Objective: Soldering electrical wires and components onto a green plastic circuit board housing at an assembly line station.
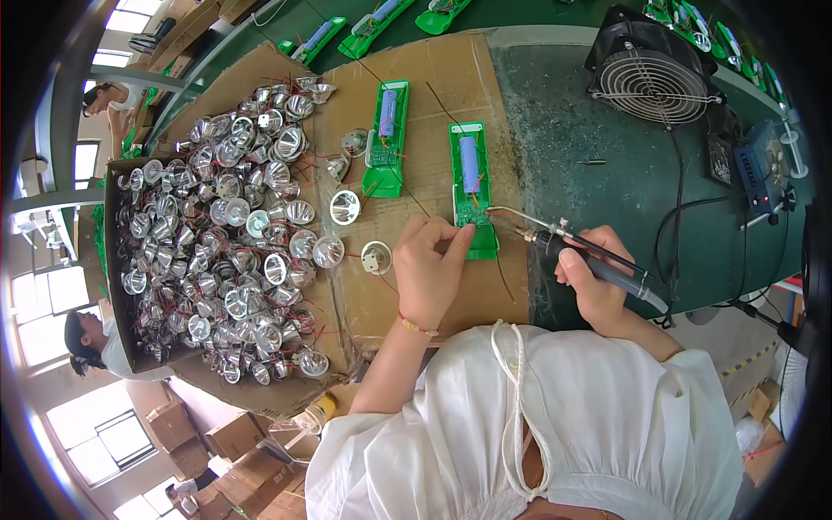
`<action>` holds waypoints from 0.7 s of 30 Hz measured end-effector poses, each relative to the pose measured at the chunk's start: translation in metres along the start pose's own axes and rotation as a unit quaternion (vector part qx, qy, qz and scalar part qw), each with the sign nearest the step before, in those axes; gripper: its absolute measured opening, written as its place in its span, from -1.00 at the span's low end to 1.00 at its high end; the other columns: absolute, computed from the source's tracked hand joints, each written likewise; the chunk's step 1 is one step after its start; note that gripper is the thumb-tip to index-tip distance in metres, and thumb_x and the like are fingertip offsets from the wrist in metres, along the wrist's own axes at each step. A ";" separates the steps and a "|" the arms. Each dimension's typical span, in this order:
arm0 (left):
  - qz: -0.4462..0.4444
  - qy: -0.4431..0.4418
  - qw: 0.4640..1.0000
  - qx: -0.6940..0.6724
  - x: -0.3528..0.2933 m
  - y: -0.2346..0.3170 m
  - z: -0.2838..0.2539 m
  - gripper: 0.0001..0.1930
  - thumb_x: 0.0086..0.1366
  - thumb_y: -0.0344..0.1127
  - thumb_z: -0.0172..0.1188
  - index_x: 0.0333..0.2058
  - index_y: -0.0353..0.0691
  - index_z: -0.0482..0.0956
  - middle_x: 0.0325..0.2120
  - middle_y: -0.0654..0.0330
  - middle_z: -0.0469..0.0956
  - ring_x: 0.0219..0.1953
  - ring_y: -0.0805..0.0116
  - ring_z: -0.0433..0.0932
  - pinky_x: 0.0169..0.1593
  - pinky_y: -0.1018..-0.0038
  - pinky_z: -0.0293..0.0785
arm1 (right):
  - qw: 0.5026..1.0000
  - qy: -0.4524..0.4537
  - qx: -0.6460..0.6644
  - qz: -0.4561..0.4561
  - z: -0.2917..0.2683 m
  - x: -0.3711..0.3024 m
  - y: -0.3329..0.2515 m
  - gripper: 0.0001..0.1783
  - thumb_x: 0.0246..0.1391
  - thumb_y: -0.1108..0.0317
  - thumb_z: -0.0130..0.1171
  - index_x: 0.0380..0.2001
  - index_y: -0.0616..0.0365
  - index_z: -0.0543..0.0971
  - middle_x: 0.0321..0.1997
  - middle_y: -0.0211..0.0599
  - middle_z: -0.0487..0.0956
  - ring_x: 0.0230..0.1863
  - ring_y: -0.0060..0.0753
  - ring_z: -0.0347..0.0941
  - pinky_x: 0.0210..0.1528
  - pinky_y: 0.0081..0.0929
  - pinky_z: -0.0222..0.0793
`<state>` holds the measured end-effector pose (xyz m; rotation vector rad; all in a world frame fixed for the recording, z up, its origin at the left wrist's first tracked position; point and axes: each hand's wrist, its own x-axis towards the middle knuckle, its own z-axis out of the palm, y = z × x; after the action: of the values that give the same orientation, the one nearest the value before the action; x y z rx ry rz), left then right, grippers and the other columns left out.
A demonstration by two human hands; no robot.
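Observation:
My right hand (598,273) grips a soldering iron (611,273) with a thin metal feed tube clamped along it. The iron's tip points left at the small circuit board (470,217) in a green plastic housing (483,247). A purple cylindrical battery (470,165) lies in that housing above the board. My left hand (429,264) rests at the board's left edge with thumb and forefinger pinched together; what lies between them is too small to make out. Beside this hand sits a reflector lamp cup (377,257) with its back up.
A cardboard box (111,251) full of silvery reflector cups (234,217) stands at left. Another green housing (384,178) with a battery lies on the cardboard sheet (433,65). At far right are a black fan (650,82), cables and a blue soldering station (763,173). Two people are at left.

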<state>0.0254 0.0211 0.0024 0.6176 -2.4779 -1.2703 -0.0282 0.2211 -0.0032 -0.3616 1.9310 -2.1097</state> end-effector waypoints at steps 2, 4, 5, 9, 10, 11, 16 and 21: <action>-0.012 0.002 1.000 -0.011 -0.001 0.001 0.000 -0.87 0.05 -0.41 0.30 -0.54 -0.33 0.55 -0.56 0.13 0.43 -0.59 0.34 0.47 -0.48 0.50 0.38 | 1.000 0.002 0.014 0.001 -0.002 0.000 -0.001 -0.80 0.03 0.38 0.19 -0.39 0.26 0.40 -0.57 -0.36 0.51 -0.55 -0.71 0.39 -0.53 -0.69 0.32; -0.011 -0.002 1.000 -0.004 0.000 0.001 0.000 -0.87 0.05 -0.41 0.30 -0.54 -0.33 0.55 -0.56 0.13 0.43 -0.60 0.33 0.47 -0.48 0.49 0.38 | 1.000 -0.004 0.008 0.003 -0.003 0.001 0.000 -0.80 0.03 0.39 0.19 -0.39 0.26 0.40 -0.56 -0.37 0.51 -0.55 -0.71 0.39 -0.53 -0.69 0.32; -0.011 -0.002 1.000 -0.005 0.000 0.001 0.000 -0.87 0.05 -0.41 0.30 -0.54 -0.33 0.55 -0.56 0.13 0.43 -0.60 0.33 0.47 -0.48 0.49 0.38 | 1.000 -0.011 0.002 0.006 -0.004 0.001 0.001 -0.80 0.03 0.39 0.19 -0.39 0.26 0.40 -0.56 -0.37 0.51 -0.55 -0.72 0.38 -0.53 -0.69 0.32; 0.007 0.001 1.000 0.001 0.001 -0.001 0.001 -0.86 0.05 -0.41 0.30 -0.55 -0.33 0.54 -0.57 0.13 0.43 -0.60 0.33 0.46 -0.49 0.49 0.38 | 1.000 -0.014 -0.002 0.004 -0.002 0.002 0.001 -0.80 0.03 0.39 0.20 -0.41 0.25 0.40 -0.57 -0.38 0.50 -0.56 -0.72 0.37 -0.53 -0.69 0.31; 0.021 0.007 1.000 -0.001 0.001 -0.002 0.000 -0.85 0.06 -0.41 0.30 -0.56 -0.33 0.53 -0.57 0.13 0.43 -0.60 0.34 0.46 -0.49 0.49 0.37 | 1.000 -0.012 0.002 0.006 -0.001 0.003 0.002 -0.80 0.03 0.39 0.21 -0.41 0.25 0.40 -0.58 -0.39 0.49 -0.56 -0.73 0.36 -0.53 -0.70 0.31; 0.020 0.007 1.000 0.000 0.001 -0.001 -0.001 -0.85 0.06 -0.41 0.30 -0.56 -0.33 0.53 -0.57 0.13 0.43 -0.60 0.34 0.46 -0.49 0.49 0.37 | 1.000 -0.010 0.006 0.008 0.000 0.003 0.003 -0.80 0.03 0.39 0.21 -0.42 0.24 0.40 -0.59 -0.40 0.49 -0.57 -0.73 0.35 -0.54 -0.70 0.30; 0.000 0.006 1.000 0.005 0.001 0.001 -0.001 -0.84 0.06 -0.40 0.29 -0.56 -0.35 0.51 -0.57 0.13 0.43 -0.60 0.34 0.45 -0.50 0.49 0.36 | 1.000 -0.011 0.001 0.020 0.003 0.007 0.006 -0.81 0.02 0.39 0.22 -0.43 0.24 0.41 -0.61 -0.41 0.49 -0.58 -0.75 0.34 -0.56 -0.71 0.28; -0.006 0.005 1.000 0.000 0.002 0.004 -0.002 -0.83 0.07 -0.41 0.29 -0.56 -0.35 0.51 -0.57 0.13 0.43 -0.61 0.34 0.45 -0.51 0.49 0.36 | 0.999 -0.034 -0.020 0.023 0.006 0.011 0.005 -0.85 0.04 0.44 0.14 -0.40 0.24 0.37 -0.58 -0.30 0.46 -0.59 -0.62 0.38 -0.55 -0.65 0.34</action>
<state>0.0233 0.0208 0.0068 0.6376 -2.4689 -1.2678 -0.0358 0.2112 -0.0078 -0.3877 1.9271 -2.0076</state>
